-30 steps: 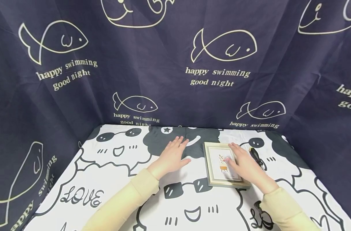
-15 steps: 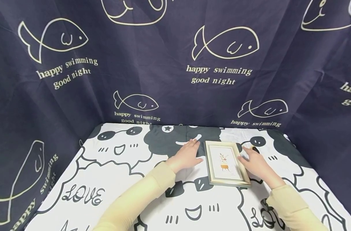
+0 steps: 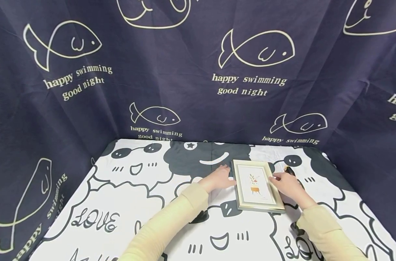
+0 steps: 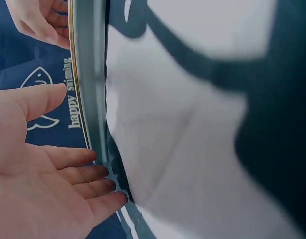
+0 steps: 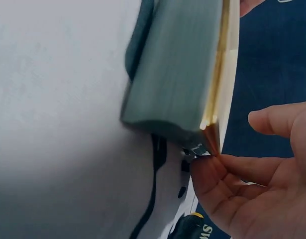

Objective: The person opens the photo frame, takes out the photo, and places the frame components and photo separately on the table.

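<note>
Gold frame (image 3: 255, 185): both sides reached, unlifted from desk (image 3: 119, 203) | left hand (image 3: 218, 177): fingers straight | right hand (image 3: 286, 183): loosely bent, not gripping

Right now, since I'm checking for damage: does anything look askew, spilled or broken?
Nothing plainly stands out. The picture frame lies face up, fairly straight, with no visible crack; no spill shows on the printed cloth. The black-and-yellow item by the right hand is partly hidden, so I can't judge it.
</note>
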The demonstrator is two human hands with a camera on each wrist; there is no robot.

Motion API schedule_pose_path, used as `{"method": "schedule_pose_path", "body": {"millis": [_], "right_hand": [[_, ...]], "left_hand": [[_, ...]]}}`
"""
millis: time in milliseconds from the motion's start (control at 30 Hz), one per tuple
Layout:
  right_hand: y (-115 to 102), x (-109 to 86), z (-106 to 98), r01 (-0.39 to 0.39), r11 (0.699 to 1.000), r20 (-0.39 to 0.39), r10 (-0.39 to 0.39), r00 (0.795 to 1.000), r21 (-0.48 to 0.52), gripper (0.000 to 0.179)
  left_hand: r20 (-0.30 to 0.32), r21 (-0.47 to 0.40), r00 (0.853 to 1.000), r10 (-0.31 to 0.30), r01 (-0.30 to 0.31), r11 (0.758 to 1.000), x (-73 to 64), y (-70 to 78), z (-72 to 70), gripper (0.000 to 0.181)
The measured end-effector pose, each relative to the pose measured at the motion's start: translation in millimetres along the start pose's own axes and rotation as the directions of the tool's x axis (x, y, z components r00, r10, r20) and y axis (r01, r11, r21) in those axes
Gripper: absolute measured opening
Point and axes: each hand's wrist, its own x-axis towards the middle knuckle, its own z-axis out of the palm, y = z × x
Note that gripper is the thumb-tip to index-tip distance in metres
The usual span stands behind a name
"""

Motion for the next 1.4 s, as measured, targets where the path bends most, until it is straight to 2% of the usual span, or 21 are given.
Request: {"method": "schedule_pose_path", "body": {"millis": [200, 367, 467, 700, 867, 967, 1167, 1400], "right_hand": [[3.7, 3.3, 3.3, -0.085, 0.996, 0.063, 0.082, 0.995, 0.038, 0.052], [6.1, 4.4, 6.5, -0.107, 0.992, 0.072, 0.103, 0.992, 0.059, 0.051], [6.6, 4.4, 5.8, -0.103, 0.993, 0.067, 0.099, 0.993, 0.059, 0.049], [5.9, 3.6, 4.7, -0.04, 0.998, 0.046, 0.037, 0.998, 0.056, 0.039], [3.7, 4.5, 3.3, -0.026, 0.999, 0.052, 0.024, 0.998, 0.038, 0.038], [1.8, 3.4, 0.7, -0.039, 0.998, 0.061, 0.036, 0.997, 0.052, 0.042], [-0.1, -3.8, -6.8, -0.124, 0.984, 0.124, 0.108, 0.986, 0.129, 0.061], [-5.8, -13.0, -14.0, -0.121, 0.975, 0.136, 0.096, 0.986, 0.188, 0.065]], "left_hand": [[-0.015, 0.004, 1.0, 0.011, -0.011, 1.0, 1.3, 8.1, 8.4, 0.065], [-0.032, 0.042, 0.999, 0.035, -0.033, 0.999, -1.2, 12.1, 10.3, 0.062], [-0.042, 0.053, 0.998, 0.045, -0.043, 0.998, -1.8, 13.1, 11.5, 0.061], [-0.052, 0.056, 0.998, 0.016, -0.013, 0.998, -1.4, 14.4, 11.3, 0.064], [-0.064, 0.056, 0.998, 0.029, -0.026, 0.998, -1.9, 13.9, 9.7, 0.063], [-0.07, 0.056, 0.997, 0.035, -0.031, 0.998, -2.4, 13.8, 8.8, 0.062], [-0.059, 0.059, 0.997, 0.045, -0.042, 0.997, -2.9, 14.0, 8.8, 0.062], [-0.035, 0.029, 0.999, 0.008, -0.007, 1.0, -4.2, 12.0, 10.8, 0.065]]}}
